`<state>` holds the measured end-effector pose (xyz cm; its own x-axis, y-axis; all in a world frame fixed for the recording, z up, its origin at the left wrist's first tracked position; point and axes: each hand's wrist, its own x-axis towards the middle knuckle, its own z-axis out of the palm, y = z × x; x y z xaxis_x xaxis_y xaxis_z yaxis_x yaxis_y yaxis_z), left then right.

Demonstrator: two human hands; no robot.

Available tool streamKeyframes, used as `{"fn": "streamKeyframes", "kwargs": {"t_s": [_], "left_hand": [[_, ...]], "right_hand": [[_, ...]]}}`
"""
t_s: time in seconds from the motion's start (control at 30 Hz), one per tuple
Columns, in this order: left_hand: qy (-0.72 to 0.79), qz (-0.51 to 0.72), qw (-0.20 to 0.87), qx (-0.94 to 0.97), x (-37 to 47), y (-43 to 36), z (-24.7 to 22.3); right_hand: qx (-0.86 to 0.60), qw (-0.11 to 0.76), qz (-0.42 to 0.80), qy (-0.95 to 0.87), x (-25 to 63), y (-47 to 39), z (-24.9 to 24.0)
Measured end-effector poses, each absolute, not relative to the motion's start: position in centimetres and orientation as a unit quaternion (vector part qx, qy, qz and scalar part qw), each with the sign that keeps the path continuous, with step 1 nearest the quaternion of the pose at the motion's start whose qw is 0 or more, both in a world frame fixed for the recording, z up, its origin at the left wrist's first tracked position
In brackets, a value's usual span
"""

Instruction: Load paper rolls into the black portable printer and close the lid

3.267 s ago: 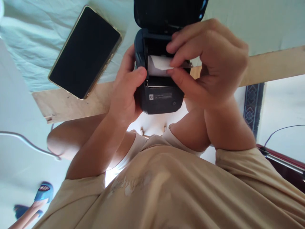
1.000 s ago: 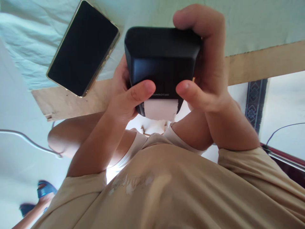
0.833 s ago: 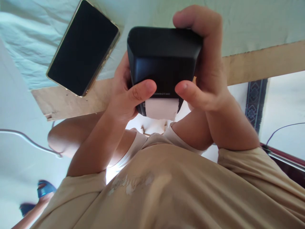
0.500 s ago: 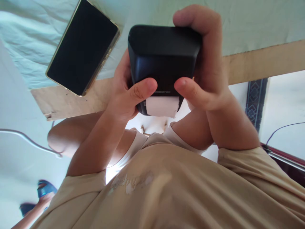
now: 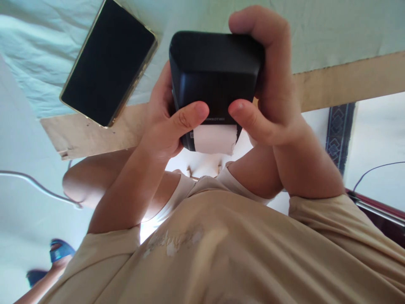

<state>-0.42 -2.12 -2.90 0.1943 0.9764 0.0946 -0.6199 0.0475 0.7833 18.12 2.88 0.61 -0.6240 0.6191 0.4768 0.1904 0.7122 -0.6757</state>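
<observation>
A black boxy device (image 5: 218, 86) is held up between my two hands at the top centre. White paper (image 5: 215, 139) with a ragged edge sticks out of its near end. My left hand (image 5: 174, 120) grips one side, its thumb lying on the front face and its other fingers hidden behind. On the opposite side, my right hand (image 5: 272, 84) has its thumb on the front face and a finger hooked over the top edge. Small lettering shows between the two thumbs, just above the paper.
A dark-screened phone (image 5: 109, 63) lies at the left on the table's green cloth (image 5: 335, 33). The bare wooden table edge (image 5: 351, 80) runs across. A white cable (image 5: 34, 181) and a person's sandalled foot (image 5: 60, 253) are lower left.
The black device has shifted very slightly up and left together with my hands. Both thumbs keep about the same hold on it.
</observation>
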Motion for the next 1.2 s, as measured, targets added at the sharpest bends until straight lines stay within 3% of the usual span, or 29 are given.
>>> {"fn": "streamKeyframes", "kwargs": {"t_s": [1.2], "left_hand": [[0.307, 0.585, 0.664, 0.349, 0.2, -2.4, -2.3]], "right_hand": [[-0.23, 0.354, 0.328, -0.845, 18.8, 2.5, 1.2]]}}
